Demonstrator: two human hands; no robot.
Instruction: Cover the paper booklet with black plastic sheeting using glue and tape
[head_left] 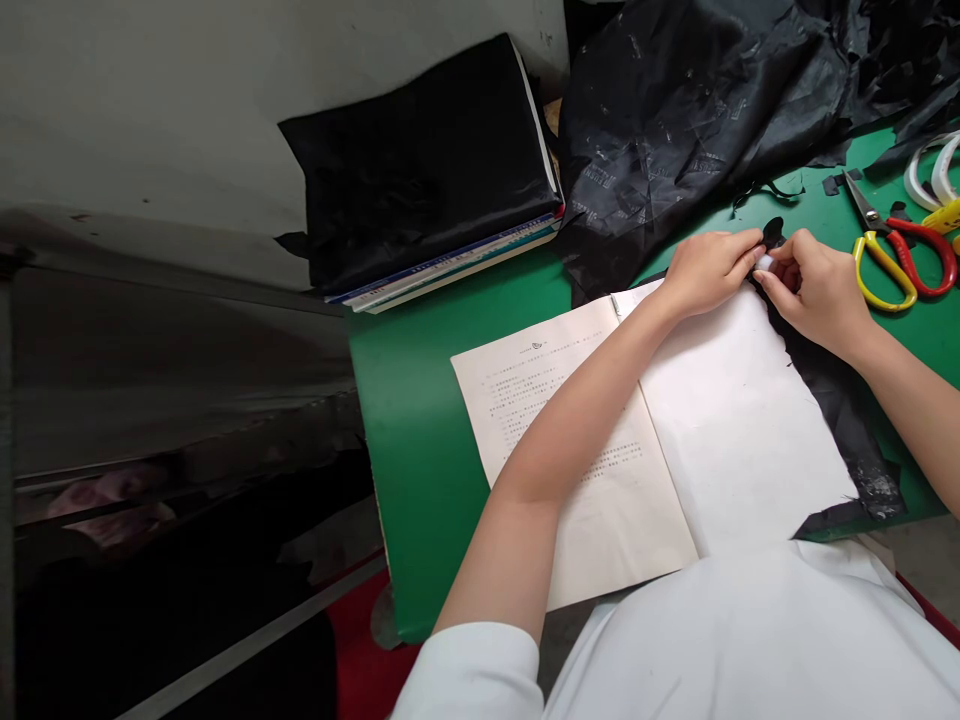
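An open book [525,420] lies on the green table, printed page at the left and a blank white page [742,430] at the right. Black plastic sheeting [836,400] sticks out from under the right side, its edge ragged. At the book's far right corner, my left hand [709,272] has its fingers closed on the black sheeting. My right hand [814,290] meets it there, thumb and fingers pinching a small white piece [765,262] that looks like tape. A black flap [772,232] stands up just beyond the fingertips.
Scissors [892,250] with yellow and red handles lie right of my right hand, near white tape rolls [919,180]. A large crumpled black plastic sheet [675,120] covers the far side. Stacked books [457,262] with a black-covered one [420,170] on top stand far left, by the wall.
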